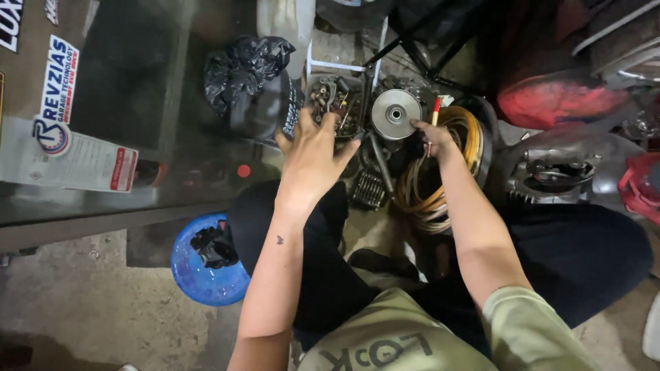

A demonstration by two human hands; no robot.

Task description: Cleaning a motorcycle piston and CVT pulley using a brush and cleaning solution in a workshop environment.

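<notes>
My left hand [313, 154] hovers with fingers spread just in front of a small tray of bolts and small parts [335, 103], holding nothing that I can see. My right hand [434, 137] reaches forward and its fingertips touch the lower right rim of a round silver metal disc [395, 113] with a central hub. Under the right wrist lies a coil of yellow-orange hose [430, 182]. A ribbed dark engine part [369, 189] sits on the floor between the two hands.
A black plastic bag [244, 72] lies left of the tray. A blue bowl with a black rag [203, 261] is by my left knee. A glass-fronted cabinet [103, 117] stands at left. An engine casing [557, 175] and a red motorcycle part [560, 103] are at right.
</notes>
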